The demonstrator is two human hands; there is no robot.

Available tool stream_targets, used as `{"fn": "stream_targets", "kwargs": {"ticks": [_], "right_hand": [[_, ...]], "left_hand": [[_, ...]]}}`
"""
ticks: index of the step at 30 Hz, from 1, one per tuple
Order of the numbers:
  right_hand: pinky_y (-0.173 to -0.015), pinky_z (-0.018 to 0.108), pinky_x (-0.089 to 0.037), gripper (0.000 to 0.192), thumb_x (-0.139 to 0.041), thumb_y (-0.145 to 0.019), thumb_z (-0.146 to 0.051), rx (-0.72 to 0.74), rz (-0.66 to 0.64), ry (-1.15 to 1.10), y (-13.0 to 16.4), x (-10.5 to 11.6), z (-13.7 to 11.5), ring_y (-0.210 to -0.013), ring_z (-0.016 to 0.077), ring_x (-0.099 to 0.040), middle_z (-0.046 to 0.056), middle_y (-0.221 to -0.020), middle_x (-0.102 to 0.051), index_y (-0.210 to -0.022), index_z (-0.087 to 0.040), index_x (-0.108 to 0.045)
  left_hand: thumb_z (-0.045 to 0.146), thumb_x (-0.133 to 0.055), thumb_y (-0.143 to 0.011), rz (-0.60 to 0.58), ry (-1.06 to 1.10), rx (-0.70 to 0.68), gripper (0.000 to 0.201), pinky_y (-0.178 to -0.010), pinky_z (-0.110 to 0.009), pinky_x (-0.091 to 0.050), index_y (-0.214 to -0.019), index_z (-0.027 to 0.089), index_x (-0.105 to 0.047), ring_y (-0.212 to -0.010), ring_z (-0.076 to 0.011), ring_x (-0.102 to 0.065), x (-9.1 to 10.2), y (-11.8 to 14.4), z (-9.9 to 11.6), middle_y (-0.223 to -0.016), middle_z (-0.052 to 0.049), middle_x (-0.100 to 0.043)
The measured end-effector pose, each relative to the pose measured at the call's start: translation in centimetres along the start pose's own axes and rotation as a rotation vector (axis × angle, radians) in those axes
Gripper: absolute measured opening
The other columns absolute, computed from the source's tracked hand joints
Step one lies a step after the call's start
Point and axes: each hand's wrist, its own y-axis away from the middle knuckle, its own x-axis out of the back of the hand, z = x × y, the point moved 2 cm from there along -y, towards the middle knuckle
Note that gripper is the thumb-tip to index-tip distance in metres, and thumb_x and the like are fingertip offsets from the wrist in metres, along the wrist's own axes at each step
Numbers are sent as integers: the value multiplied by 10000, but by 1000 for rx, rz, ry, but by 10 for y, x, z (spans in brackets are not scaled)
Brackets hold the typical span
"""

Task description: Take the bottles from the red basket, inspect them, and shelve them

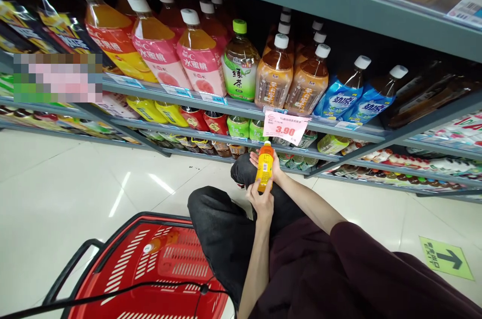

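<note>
A small drink bottle with a yellow label and an orange liquid is between my hands, cap end toward the shelves. My right hand cradles it from behind, with its fingertips showing past the bottle's left side. Against the lower end of the bottle, the thumb and fingers of my left hand grip it. Both hands are over my bent knees, in front of the drink shelves. A red shopping basket stands on the floor to the left, and an orange drink bottle lies inside it.
Large tea and juice bottles line the shelf ahead, with smaller drinks on lower shelves. A pink price sign hangs from its edge. A black cord crosses over the basket. On the floor at right is a yellow arrow sign.
</note>
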Motion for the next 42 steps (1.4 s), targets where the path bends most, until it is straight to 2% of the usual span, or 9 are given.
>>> {"fn": "stream_targets", "kwargs": {"ticks": [3, 7, 11, 19, 25, 31, 36, 39, 42], "right_hand": [[-947, 584, -603, 700, -443, -856, -798, 4, -11, -8, -1, 2, -1, -1192, 374, -682, 218, -1133, -728, -1076, -162, -637], [-969, 568, -602, 679, -386, -906, -753, -3, -3, -53, -2, 4, -1, -1206, 357, -678, 214, -1145, -729, -1094, -151, -639], [-980, 565, -598, 707, -405, -895, -777, 3, -16, -25, -3, 6, -2, -1198, 350, -682, 211, -1177, -721, -1127, -149, -630], [-942, 482, -619, 743, -379, -926, -796, -19, 7, -7, -4, 6, -1, -1099, 314, -719, 211, -1130, -728, -1117, -126, -636], [-857, 476, -632, 729, -490, -884, -810, 29, -22, 88, -2, -3, 0, -961, 318, -730, 158, -953, -735, -1102, -133, -647], [-850, 484, -610, 621, -394, -996, -696, -11, 12, 189, 6, -13, 8, -882, 306, -712, 146, -882, -694, -1018, -137, -663], [-938, 610, -572, 389, -718, -805, -572, 181, 81, 377, 10, -26, 16, -837, 329, -698, 95, -904, -674, -984, -252, -588], [-991, 633, -542, 477, -848, -614, -425, 254, 108, 497, 0, -29, 25, -810, 331, -688, 53, -882, -667, -966, -282, -559], [-1020, 615, -538, 520, -832, -494, -378, 271, 128, 595, -13, -27, 35, -822, 332, -692, 34, -840, -639, -906, -280, -529]], "left_hand": [[87, -595, -904, -13, 0, 18, 369, -1077, -561, -406, -1032, 312, -858, -1148, -330, -512, -1, 2, -2, -1189, -171, -609], [100, -588, -920, -11, 12, -1, 378, -1066, -569, -414, -1054, 330, -857, -1138, -331, -509, -2, 1, -2, -1194, -176, -617], [107, -600, -896, -54, 51, 63, 349, -1049, -561, -427, -1025, 302, -859, -1154, -333, -500, -2, -2, -2, -1184, -180, -602], [87, -642, -771, 56, 45, 114, 422, -962, -446, -480, -1158, 190, -777, -1112, -298, -513, 6, -14, 5, -1206, -166, -523], [144, -714, -664, 82, 149, 296, 541, -1072, -467, -471, -1196, 194, -631, -1207, -304, -529, 4, -16, -10, -1206, -118, -465], [228, -755, -636, 35, 251, 425, 549, -1042, -509, -473, -1132, 208, -521, -1117, -306, -540, 7, -19, -15, -1144, -102, -488], [331, -789, -538, 63, 317, 538, 608, -1033, -591, -450, -1077, 263, -517, -1103, -388, -527, 14, -21, -22, -1068, -98, -521], [417, -774, -446, 95, 308, 633, 631, -1006, -626, -464, -1012, 317, -514, -1070, -440, -554, 20, -21, -33, -971, -71, -567], [461, -758, -417, 117, 246, 722, 567, -971, -613, -498, -917, 331, -524, -1004, -433, -595, 29, -29, -38, -858, -48, -603]]}}
